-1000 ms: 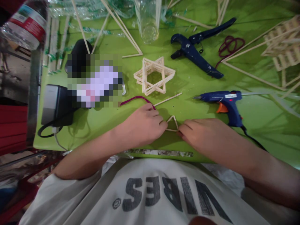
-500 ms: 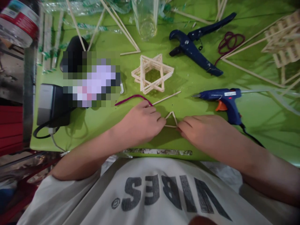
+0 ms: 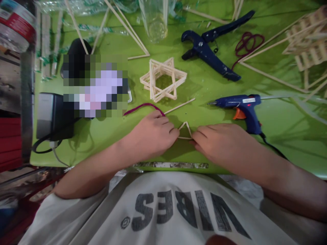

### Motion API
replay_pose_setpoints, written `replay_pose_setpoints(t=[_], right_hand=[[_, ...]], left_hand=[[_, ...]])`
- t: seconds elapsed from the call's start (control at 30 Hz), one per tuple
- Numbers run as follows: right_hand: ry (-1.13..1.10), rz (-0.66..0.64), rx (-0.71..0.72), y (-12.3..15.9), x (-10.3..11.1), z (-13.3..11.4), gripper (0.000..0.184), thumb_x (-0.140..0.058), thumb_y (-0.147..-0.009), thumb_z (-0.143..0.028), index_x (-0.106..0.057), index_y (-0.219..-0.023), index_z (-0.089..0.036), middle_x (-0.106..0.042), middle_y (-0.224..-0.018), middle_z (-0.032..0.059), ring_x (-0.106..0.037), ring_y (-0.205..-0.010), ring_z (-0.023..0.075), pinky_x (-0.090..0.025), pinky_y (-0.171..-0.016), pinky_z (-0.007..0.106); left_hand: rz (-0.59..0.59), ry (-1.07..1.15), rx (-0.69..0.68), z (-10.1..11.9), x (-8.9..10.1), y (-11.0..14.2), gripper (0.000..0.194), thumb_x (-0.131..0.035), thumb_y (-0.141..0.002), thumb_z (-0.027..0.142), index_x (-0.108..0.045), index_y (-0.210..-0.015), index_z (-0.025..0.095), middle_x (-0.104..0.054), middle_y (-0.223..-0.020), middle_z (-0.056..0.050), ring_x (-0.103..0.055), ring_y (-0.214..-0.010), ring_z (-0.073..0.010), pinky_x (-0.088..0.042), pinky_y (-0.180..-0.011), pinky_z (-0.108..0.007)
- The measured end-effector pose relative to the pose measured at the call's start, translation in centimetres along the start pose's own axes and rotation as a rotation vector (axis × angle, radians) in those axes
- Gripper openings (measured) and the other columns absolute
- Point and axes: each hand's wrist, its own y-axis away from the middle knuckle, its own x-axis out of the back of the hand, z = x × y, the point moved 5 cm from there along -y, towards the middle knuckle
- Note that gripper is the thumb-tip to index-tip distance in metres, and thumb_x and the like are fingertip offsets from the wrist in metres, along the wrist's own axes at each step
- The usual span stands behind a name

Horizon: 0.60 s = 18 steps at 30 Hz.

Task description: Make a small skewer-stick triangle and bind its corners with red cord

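Observation:
A small triangle of thin wooden sticks (image 3: 185, 137) lies on the green table between my hands. My left hand (image 3: 155, 134) pinches its left corner, and my right hand (image 3: 217, 137) pinches its right corner. The triangle's top corner points away from me. Just beyond my left hand are a purple cord (image 3: 143, 105) and a loose stick (image 3: 180, 105), their near ends against or behind my fingers; I cannot tell if they touch. Farther off stands a star-shaped frame of layered sticks (image 3: 181, 80). To the right of it rests a blue glue gun (image 3: 238, 102), its nozzle pointing left.
Dark blue cutters (image 3: 208, 54) lie spread at the back right, near a coiled maroon cord (image 3: 249, 44). A clear cup (image 3: 157, 29) stands at the back. On the left are a power adapter (image 3: 49, 115), a blurred-out phone-like object (image 3: 102, 88) and a bottle (image 3: 16, 25). Stick frames (image 3: 306, 51) fill the right.
The whole view has shifted slightly, so the things on the table appear a little farther left. Both hands keep their hold on the triangle with hardly any movement.

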Motion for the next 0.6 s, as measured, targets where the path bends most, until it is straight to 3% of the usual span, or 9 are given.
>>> replay_pose_setpoints(t=[0.13,0.3,0.4,0.47,0.6], right_hand=[[0.017,-0.05,0.011,0.1,-0.3,0.0,0.02,-0.064,-0.105,-0.005,-0.069,-0.092,-0.02,-0.072,-0.084,0.0053,-0.05,-0.065,0.0182,-0.021,-0.066,0.039],[0.004,0.033,-0.04,-0.4,0.3,0.8,0.021,-0.062,-0.113,-0.017,-0.075,-0.096,-0.019,-0.073,-0.084,0.0053,-0.053,-0.068,0.0186,-0.021,-0.067,0.037],[0.033,0.108,-0.152,-1.1,0.5,1.8,0.031,-0.053,-0.117,-0.019,-0.083,-0.127,-0.017,-0.081,-0.1,0.0088,-0.056,-0.072,0.0191,-0.024,-0.067,0.037],[0.046,0.131,-0.194,-1.7,0.3,2.3,0.044,-0.052,-0.117,-0.017,-0.078,-0.152,-0.02,-0.084,-0.116,0.0103,-0.055,-0.072,0.0179,-0.026,-0.066,0.036],[0.049,0.101,-0.203,-2.5,-0.7,2.6,0.053,-0.05,-0.114,-0.012,-0.075,-0.159,-0.024,-0.08,-0.123,0.0111,-0.05,-0.07,0.0161,-0.027,-0.065,0.034]], left_hand=[[0.012,0.009,-0.014,0.1,0.0,0.0,0.022,-0.06,-0.105,0.009,-0.067,-0.089,0.022,-0.072,-0.08,-0.003,-0.067,-0.077,-0.0256,-0.048,-0.08,-0.043],[0.021,0.012,0.004,0.0,0.4,-0.2,0.02,-0.063,-0.105,0.013,-0.069,-0.088,0.021,-0.073,-0.08,-0.003,-0.07,-0.078,-0.0264,-0.05,-0.08,-0.045],[0.033,0.021,0.008,0.0,0.8,-0.3,0.024,-0.062,-0.108,0.018,-0.07,-0.086,0.02,-0.074,-0.078,-0.005,-0.07,-0.077,-0.0266,-0.047,-0.077,-0.044],[0.055,0.02,0.014,0.0,1.0,-0.3,0.028,-0.06,-0.111,0.021,-0.071,-0.085,0.02,-0.074,-0.078,-0.005,-0.07,-0.077,-0.0266,-0.046,-0.076,-0.044],[0.061,0.001,0.017,0.0,1.4,-0.2,0.033,-0.056,-0.117,0.024,-0.073,-0.089,0.019,-0.075,-0.08,-0.004,-0.068,-0.077,-0.0255,-0.046,-0.078,-0.044]])
